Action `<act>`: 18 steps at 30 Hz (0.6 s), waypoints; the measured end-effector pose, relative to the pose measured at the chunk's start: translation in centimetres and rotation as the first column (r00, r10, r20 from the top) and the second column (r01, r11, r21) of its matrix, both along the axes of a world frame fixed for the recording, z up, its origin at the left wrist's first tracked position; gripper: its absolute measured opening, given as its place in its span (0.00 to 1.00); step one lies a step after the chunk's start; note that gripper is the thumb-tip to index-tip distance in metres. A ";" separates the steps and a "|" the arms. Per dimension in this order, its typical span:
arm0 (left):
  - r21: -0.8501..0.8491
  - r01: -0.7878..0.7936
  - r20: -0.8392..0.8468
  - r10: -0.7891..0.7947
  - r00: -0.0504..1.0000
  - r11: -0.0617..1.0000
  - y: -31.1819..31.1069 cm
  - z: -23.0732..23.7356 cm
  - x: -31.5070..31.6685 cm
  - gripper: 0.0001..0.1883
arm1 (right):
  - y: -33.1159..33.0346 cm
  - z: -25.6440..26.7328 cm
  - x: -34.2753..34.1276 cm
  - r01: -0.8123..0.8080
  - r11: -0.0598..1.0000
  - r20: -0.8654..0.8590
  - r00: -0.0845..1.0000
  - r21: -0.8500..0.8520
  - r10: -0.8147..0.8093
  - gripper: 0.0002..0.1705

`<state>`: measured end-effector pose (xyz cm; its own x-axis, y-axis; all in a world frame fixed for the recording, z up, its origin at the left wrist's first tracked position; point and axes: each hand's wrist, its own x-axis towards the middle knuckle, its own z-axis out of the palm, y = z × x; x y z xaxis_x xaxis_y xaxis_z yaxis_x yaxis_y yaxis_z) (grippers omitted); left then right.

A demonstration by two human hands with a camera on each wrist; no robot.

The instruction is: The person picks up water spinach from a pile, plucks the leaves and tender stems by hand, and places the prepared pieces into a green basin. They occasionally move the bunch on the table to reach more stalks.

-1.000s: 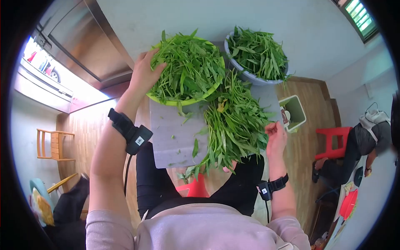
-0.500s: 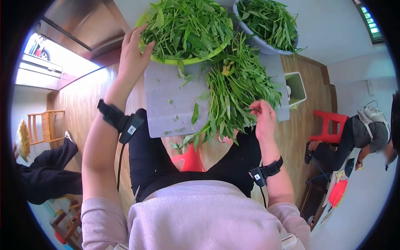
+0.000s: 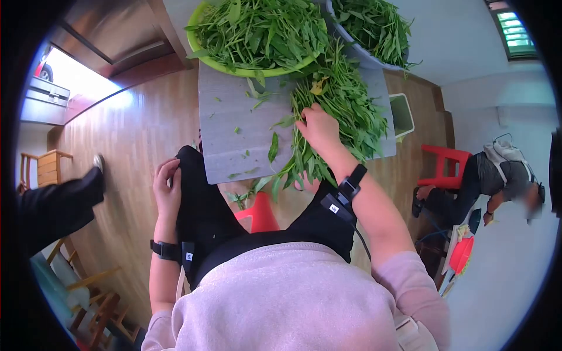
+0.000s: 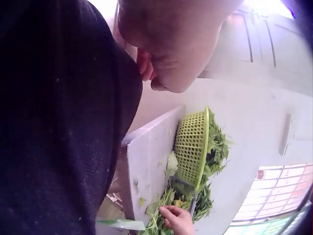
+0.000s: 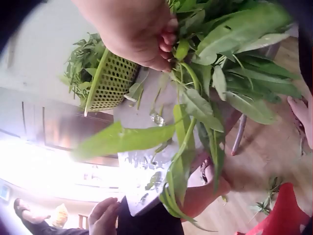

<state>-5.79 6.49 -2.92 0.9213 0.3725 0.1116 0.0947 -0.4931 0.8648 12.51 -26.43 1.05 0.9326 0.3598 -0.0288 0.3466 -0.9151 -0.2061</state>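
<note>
A heap of water spinach [image 3: 351,111] lies on the right part of a small grey table [image 3: 234,140], stems toward the left. My right hand [image 3: 321,128] is at the stem side of the heap. In the right wrist view its thumb and fingers [image 5: 167,44] pinch stems, with long leaves hanging below them. My left hand [image 3: 168,181] hangs beside my left thigh, fingers loosely curled, holding nothing. At the table's back stands a lime-green perforated basket [image 4: 191,147] piled with greens.
A bluish-grey basin [image 3: 351,41] of greens stands behind the heap. Loose leaves [image 3: 273,146] dot the tabletop. A pale bin [image 3: 401,114] stands right of the table, a red stool [image 3: 261,215] below its front edge. Another person [image 3: 497,175] is at the right.
My left hand has left the green basket's rim and come down beside my thigh. My right hand has moved left from the leafy side to the stems. The head view has shifted.
</note>
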 end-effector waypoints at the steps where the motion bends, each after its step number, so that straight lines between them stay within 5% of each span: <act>1: -0.034 -0.028 0.002 0.028 1.000 0.999 0.2 0.0 0.0 0.10 | -0.1 -0.1 0.1 -0.004 1.000 0.001 1.000 -0.011 0.004 0.10; 6: -0.085 -0.032 -0.077 0.025 0.997 0.996 0.3 0.6 0.5 0.08 | -1.2 1.1 0.2 0.101 0.924 -0.097 0.993 0.370 -0.070 0.12; 9: -0.320 0.038 0.007 -0.038 0.999 0.947 -1.1 1.0 1.7 0.08 | -1.4 2.7 -0.6 0.086 0.896 -0.100 0.994 0.435 -0.047 0.11; 12: -0.378 0.124 0.083 -0.099 0.992 0.918 -3.8 3.6 2.9 0.07 | -0.1 5.4 -2.0 0.093 0.811 -0.149 0.989 0.578 -0.007 0.10; 16: -0.079 0.399 0.226 -0.374 0.900 0.913 -8.0 10.0 4.7 0.08 | 1.7 8.1 -3.0 -0.129 0.861 0.081 0.991 0.492 0.102 0.10; 18: 0.000 0.570 0.236 -0.554 0.799 0.822 -10.0 11.8 5.3 0.09 | 2.7 9.1 -3.1 -0.488 0.816 0.492 0.817 0.312 0.300 0.09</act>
